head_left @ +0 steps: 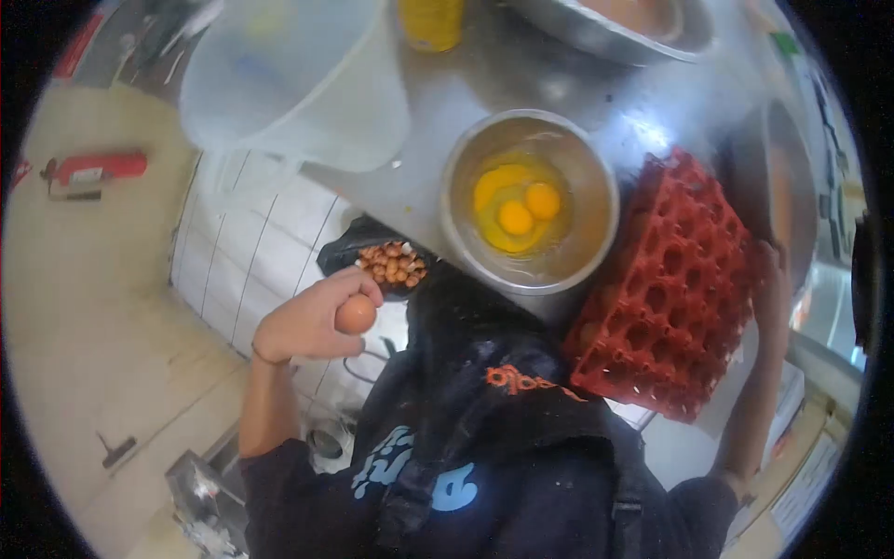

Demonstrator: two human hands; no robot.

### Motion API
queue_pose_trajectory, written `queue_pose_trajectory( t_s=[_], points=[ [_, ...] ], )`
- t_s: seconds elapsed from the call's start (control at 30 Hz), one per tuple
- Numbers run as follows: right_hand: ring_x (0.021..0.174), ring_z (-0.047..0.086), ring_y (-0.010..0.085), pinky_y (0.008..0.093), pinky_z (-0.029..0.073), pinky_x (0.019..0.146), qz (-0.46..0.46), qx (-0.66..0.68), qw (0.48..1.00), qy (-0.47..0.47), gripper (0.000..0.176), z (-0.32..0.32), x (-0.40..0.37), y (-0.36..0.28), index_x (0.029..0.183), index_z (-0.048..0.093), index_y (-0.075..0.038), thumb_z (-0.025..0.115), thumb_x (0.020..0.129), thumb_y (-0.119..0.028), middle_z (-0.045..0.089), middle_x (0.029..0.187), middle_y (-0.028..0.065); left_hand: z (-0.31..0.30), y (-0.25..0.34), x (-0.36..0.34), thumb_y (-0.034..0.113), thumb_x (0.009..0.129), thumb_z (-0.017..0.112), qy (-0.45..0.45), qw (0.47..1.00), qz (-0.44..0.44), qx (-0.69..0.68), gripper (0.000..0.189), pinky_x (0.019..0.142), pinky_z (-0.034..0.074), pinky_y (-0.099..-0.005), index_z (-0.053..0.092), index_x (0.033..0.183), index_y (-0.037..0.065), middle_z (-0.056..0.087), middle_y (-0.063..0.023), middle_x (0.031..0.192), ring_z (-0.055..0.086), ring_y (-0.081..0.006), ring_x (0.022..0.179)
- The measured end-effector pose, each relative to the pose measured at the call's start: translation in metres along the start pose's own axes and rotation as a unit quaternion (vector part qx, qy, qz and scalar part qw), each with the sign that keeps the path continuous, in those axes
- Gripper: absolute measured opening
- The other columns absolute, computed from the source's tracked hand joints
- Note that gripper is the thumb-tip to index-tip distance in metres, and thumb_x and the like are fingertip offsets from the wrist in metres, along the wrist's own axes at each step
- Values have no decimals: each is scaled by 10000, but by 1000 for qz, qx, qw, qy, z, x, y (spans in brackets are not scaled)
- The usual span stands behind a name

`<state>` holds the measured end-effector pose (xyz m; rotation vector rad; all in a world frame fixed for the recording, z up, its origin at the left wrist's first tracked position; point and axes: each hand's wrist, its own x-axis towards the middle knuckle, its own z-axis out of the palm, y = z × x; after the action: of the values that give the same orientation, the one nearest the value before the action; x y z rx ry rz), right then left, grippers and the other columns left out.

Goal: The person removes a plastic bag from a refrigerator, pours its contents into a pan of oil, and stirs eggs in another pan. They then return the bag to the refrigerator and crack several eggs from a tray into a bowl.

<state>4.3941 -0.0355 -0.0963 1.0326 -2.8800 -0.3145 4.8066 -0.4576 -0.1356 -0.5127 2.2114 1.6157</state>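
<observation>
At the left my left hand (312, 319) is closed around a brown egg (355, 315), whose long axis I cannot make out, just near of the black bag (343, 253) of shells (395, 265). Rightward and farther off, on the desk (424, 140), stands the metal bowl (596, 219) with yolks (515, 217) in it, the left hand being the nearer to it. Next comes the red egg tray (656, 298), running near to far, my right hand (769, 268) touching its right edge, though I cannot tell whether those fingers grip.

The bare left hand (317, 317) was curled firmly, wrist (268, 352) bent inward, and out wide the bare right forearm (759, 382) was stretched forward, right hand (769, 268) indistinct!
</observation>
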Motion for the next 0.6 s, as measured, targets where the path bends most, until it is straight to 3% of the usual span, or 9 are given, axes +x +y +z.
queue_pose_trajectory(
  t_s=[0.07, 0.17, 0.23, 0.27, 0.33, 0.4, 0.47, 0.53, 0.6],
  points=[
    [916, 546, 348, 408, 456, 726, 0, -18, 1000, 1, 300, -9, 0, -6, 1104, 476, -135, 448, 809, -89, 500, 1102, 92, 2, 35, 17, 90, 580, 663, 32, 979, 188, 65, 414, 697, 424, -266, 542, 972, 36, 533, -54, 836, 532, -193, 738],
    [878, 543, 359, 412, 451, 703, 62, 14, 998, 21, 353, -28, -11, -20, 1055, 467, -77, 581, 722, -58, 519, 1018, 139, 2, 84, 40, 81, 597, 682, 65, 960, 266, 59, 495, 739, 433, -256, 527, 1064, 28, 541, -51, 915, 541, -152, 797],
    [829, 568, 313, 380, 466, 691, 53, 72, 987, 136, 476, -13, -18, -12, 1060, 448, -12, 672, 640, -16, 525, 1002, 149, 19, 93, 54, 76, 617, 695, 87, 950, 243, -174, 513, 763, 435, -243, 515, 1092, 9, 542, -55, 950, 539, -135, 843],
    [841, 569, 285, 364, 469, 701, 118, 183, 966, 137, 466, -18, -22, -18, 1067, 447, -4, 668, 658, -25, 528, 1007, 137, 24, 94, 60, 74, 627, 702, 96, 928, 221, -286, 522, 774, 436, -237, 508, 1106, 0, 543, -57, 967, 538, -126, 866],
    [863, 569, 229, 333, 475, 723, 229, 403, 877, 131, 448, -32, -25, -58, 1081, 443, 11, 660, 693, -43, 533, 1017, 112, 27, 95, 78, 74, 668, 713, 58, 919, 222, -320, 508, 801, 450, -255, 491, 1115, -19, 541, -80, 1004, 546, -150, 904],
    [944, 537, 181, 299, 457, 794, 161, 592, 772, 169, 511, -40, -26, -97, 1145, 433, 15, 680, 716, -112, 533, 1037, 96, 39, 107, 94, 102, 718, 690, 43, 921, 212, -325, 472, 808, 464, -270, 477, 1124, -11, 543, -88, 1002, 554, -170, 907],
    [957, 534, 200, 317, 439, 833, 89, 691, 698, 167, 541, -51, -29, -152, 1148, 456, 18, 699, 687, -128, 531, 1065, 99, 57, 120, 104, 251, 776, 627, 39, 852, 164, -496, 486, 783, 490, -287, 449, 1141, -17, 553, -129, 1020, 569, -211, 924],
    [952, 544, 245, 356, 445, 815, -112, 617, 755, 191, 564, -54, -32, -186, 1120, 492, -6, 737, 637, -164, 526, 1087, 151, 65, 120, 115, 314, 831, 554, 17, 780, 116, -615, 480, 773, 506, -306, 431, 1154, -19, 553, -155, 1041, 575, -246, 937],
    [923, 556, 302, 379, 463, 771, -247, 501, 759, 334, 614, -77, -22, -212, 1123, 498, -48, 771, 588, -175, 522, 1056, 193, 70, 111, 123, 291, 883, 473, -25, 721, 62, -689, 421, 777, 512, -326, 423, 1164, -18, 544, -166, 1065, 572, -273, 947]
  ],
)
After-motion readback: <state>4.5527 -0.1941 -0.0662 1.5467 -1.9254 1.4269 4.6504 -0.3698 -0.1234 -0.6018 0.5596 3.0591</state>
